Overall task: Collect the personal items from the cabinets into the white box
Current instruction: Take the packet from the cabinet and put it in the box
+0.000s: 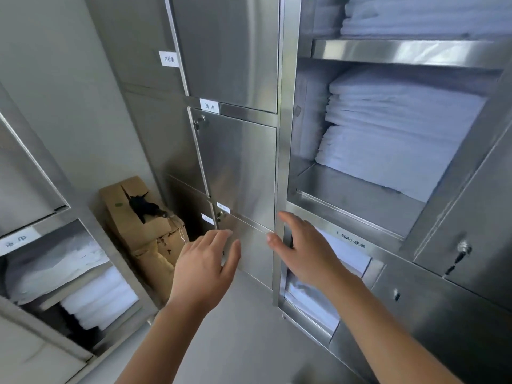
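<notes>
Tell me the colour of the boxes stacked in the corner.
Brown; the cardboard boxes show best in the head view.

A torn brown cardboard box [130, 214] stands at 9 o'clock, with a black object [141, 203] poking from its ripped top. It sits on a second brown carton [158, 253]. A thick stack of folded white linen [393, 134] lies at 2 o'clock, and another white pile [421, 15] at 1 o'clock. Rolled white towels [99, 297] lie at 8 o'clock. A small white paper label [209, 106] with black characters is at 11 o'clock. The grey floor [241, 328] shows at 6 o'clock.
</notes>
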Demonstrator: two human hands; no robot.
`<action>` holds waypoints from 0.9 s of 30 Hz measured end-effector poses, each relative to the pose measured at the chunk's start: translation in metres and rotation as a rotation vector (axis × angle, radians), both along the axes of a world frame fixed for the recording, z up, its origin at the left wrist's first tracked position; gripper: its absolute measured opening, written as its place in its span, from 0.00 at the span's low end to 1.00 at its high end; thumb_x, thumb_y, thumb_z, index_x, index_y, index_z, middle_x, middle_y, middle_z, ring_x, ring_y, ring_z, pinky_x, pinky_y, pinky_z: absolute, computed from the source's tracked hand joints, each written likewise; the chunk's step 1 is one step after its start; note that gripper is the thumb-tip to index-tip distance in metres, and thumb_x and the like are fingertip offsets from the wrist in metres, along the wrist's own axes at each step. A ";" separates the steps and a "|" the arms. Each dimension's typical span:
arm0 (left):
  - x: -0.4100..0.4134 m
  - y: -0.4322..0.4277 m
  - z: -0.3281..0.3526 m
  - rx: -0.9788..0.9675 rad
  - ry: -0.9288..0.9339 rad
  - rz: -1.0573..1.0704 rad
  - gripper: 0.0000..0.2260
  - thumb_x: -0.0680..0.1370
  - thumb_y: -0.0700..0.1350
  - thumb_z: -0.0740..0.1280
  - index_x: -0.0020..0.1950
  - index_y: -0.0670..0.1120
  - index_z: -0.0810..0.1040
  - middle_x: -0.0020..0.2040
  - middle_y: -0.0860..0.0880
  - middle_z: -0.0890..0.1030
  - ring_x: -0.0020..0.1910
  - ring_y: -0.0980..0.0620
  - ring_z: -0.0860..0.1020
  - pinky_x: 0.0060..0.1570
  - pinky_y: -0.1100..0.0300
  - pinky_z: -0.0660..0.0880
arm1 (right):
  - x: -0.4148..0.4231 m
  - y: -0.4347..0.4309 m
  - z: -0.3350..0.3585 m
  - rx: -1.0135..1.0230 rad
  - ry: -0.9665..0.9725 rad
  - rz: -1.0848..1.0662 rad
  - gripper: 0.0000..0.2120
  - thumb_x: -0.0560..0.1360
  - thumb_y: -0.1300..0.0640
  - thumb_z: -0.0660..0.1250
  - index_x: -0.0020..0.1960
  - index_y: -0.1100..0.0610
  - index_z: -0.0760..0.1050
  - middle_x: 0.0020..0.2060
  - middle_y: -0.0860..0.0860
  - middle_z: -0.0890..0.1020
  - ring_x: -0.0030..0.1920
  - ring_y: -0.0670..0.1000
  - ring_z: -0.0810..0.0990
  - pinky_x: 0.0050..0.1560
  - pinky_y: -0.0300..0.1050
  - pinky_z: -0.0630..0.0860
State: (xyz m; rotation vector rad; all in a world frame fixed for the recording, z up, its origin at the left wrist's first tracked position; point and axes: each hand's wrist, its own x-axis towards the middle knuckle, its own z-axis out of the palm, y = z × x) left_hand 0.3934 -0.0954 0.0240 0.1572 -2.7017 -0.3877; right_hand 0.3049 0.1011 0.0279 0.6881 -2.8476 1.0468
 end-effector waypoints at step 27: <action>-0.332 -0.153 0.000 0.032 -0.094 -0.337 0.27 0.81 0.63 0.46 0.64 0.51 0.77 0.61 0.52 0.80 0.58 0.49 0.78 0.60 0.52 0.73 | -0.265 -0.157 -0.008 -0.044 0.011 -0.270 0.30 0.79 0.35 0.59 0.78 0.44 0.62 0.74 0.45 0.71 0.73 0.47 0.68 0.68 0.45 0.67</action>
